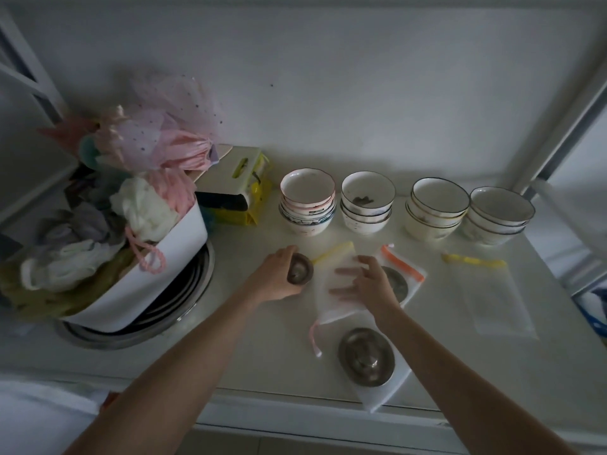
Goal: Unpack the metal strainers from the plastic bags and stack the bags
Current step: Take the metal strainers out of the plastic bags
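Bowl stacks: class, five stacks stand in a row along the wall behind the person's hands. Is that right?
Not quite. The head view shows four bowl stacks, not five, in a row along the wall behind the left hand and right hand.

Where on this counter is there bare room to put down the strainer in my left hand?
Bare counter lies between your forearms, left of the pink-drawstring mesh bag. A strip in front of the four bowl stacks is free too. Around your right hand it is crowded with bags. Left hand grips the small metal strainer.
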